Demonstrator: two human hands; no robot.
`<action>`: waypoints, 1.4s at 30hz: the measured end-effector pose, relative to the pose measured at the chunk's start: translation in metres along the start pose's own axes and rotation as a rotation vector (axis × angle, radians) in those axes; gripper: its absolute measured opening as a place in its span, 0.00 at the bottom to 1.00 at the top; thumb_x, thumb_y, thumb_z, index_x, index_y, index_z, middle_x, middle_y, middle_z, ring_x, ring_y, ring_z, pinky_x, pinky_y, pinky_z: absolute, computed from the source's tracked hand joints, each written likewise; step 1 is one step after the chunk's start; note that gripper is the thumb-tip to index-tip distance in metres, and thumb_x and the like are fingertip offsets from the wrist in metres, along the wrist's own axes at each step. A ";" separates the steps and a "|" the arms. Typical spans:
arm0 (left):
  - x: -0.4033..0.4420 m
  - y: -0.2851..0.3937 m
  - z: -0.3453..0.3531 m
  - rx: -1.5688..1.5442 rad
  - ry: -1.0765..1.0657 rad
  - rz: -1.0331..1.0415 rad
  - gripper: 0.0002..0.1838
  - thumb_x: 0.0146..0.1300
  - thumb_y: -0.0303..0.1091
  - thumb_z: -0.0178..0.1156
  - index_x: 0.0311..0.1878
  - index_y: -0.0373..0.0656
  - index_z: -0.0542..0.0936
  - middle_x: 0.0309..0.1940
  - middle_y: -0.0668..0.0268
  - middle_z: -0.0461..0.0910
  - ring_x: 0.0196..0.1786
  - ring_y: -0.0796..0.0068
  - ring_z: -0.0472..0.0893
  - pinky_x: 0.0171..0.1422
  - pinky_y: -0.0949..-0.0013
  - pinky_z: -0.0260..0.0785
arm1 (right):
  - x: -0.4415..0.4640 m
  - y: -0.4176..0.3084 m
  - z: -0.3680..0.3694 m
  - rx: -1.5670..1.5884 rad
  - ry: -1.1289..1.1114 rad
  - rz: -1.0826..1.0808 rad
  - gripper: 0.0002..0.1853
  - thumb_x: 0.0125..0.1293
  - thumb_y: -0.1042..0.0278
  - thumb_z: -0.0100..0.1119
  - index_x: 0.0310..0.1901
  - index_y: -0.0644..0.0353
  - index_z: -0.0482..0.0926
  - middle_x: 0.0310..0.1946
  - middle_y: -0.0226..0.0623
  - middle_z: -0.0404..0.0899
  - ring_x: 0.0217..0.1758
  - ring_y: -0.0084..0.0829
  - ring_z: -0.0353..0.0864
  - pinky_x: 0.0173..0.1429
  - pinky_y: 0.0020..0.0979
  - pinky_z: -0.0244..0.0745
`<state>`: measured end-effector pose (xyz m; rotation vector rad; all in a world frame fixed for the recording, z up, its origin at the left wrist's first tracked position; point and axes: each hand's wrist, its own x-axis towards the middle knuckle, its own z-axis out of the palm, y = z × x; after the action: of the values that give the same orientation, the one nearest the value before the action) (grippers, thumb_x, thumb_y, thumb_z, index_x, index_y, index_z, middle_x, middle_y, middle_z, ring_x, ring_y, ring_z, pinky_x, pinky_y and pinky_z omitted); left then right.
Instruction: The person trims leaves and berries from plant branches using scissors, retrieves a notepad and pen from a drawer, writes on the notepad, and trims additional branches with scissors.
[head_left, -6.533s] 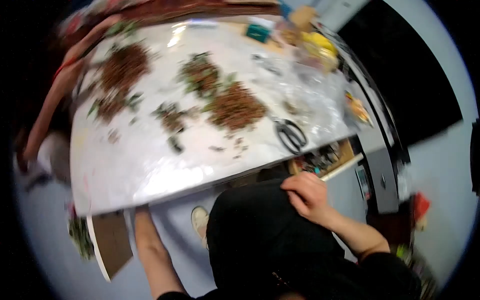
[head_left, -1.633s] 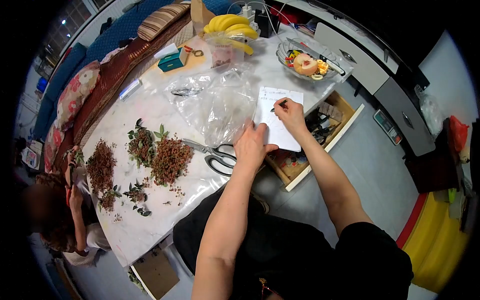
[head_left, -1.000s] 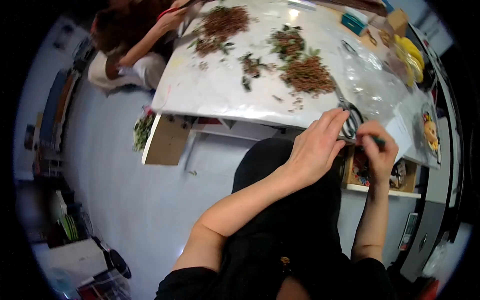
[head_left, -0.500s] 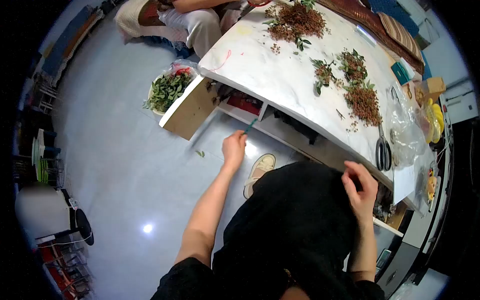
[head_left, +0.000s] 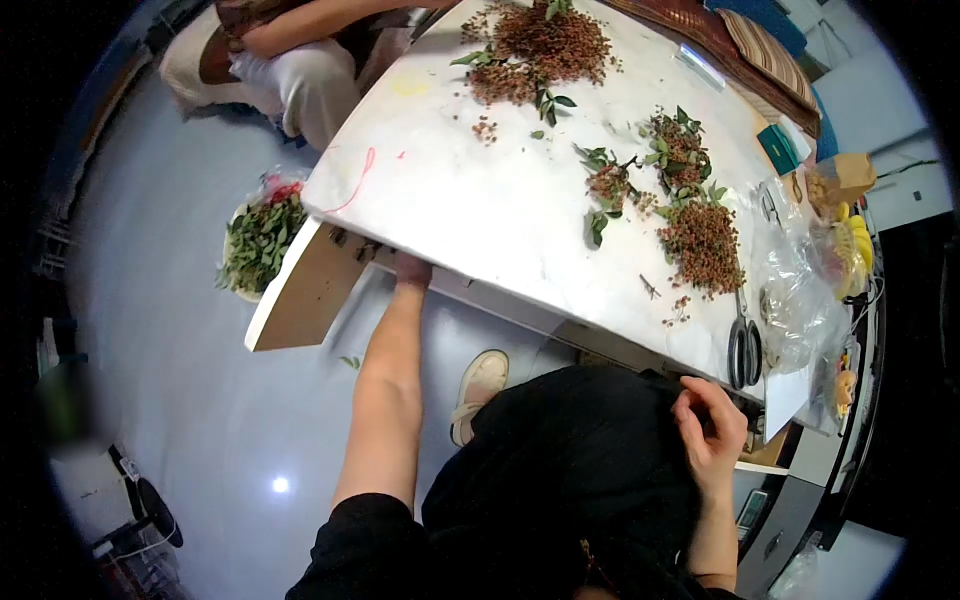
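Note:
My left hand (head_left: 411, 269) reaches under the table's edge into the opening beside the open drawer front (head_left: 312, 290). Its fingers are hidden there, so whatever they hold is out of sight. My right hand (head_left: 714, 430) rests by my lap near the table's front edge, loosely curled, thumb and fingers apart, with nothing in it. Closest to it on the white marbled tabletop (head_left: 450, 190) lies a pair of black-handled scissors (head_left: 745, 350). Beyond them are bunches of small brown berries (head_left: 700, 245) with green leaves.
A larger berry heap (head_left: 550, 50) lies at the far side, near another person's arm (head_left: 330, 22). On the floor at left stands a container of green leaves (head_left: 265, 240). Clear plastic bags (head_left: 795, 310) and a small green box (head_left: 777, 148) sit at right.
My left hand has moved forward from above the floor into the opening under the table, taking the thin dark-green item out of sight. The view has shifted; my right hand stays by my lap.

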<state>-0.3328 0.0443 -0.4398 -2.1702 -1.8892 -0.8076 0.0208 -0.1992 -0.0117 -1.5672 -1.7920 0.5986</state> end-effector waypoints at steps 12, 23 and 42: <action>0.024 -0.012 -0.016 0.131 -0.236 -0.001 0.14 0.60 0.35 0.54 0.48 0.43 0.79 0.42 0.56 0.81 0.43 0.52 0.81 0.46 0.51 0.73 | 0.025 0.009 -0.009 0.048 0.029 0.062 0.13 0.55 0.83 0.57 0.44 0.69 0.77 0.26 0.37 0.76 0.28 0.26 0.76 0.35 0.24 0.70; -0.063 0.066 -0.247 -0.715 -0.127 -0.587 0.05 0.61 0.23 0.54 0.41 0.35 0.75 0.27 0.58 0.78 0.25 0.72 0.77 0.31 0.70 0.69 | 0.024 0.015 0.002 0.071 0.096 -0.076 0.09 0.59 0.81 0.58 0.42 0.67 0.78 0.26 0.37 0.74 0.26 0.25 0.73 0.33 0.22 0.67; 0.028 0.421 -0.408 -1.276 -0.761 0.478 0.15 0.61 0.26 0.59 0.51 0.34 0.76 0.38 0.62 0.80 0.36 0.76 0.79 0.44 0.74 0.72 | -0.046 0.079 -0.095 -0.407 0.674 -0.226 0.09 0.54 0.75 0.62 0.38 0.58 0.80 0.28 0.35 0.73 0.31 0.35 0.76 0.32 0.30 0.71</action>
<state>-0.0489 -0.1965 0.0138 -3.9030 -0.8098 -1.4350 0.1466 -0.2397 -0.0137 -1.5338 -1.5685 -0.3958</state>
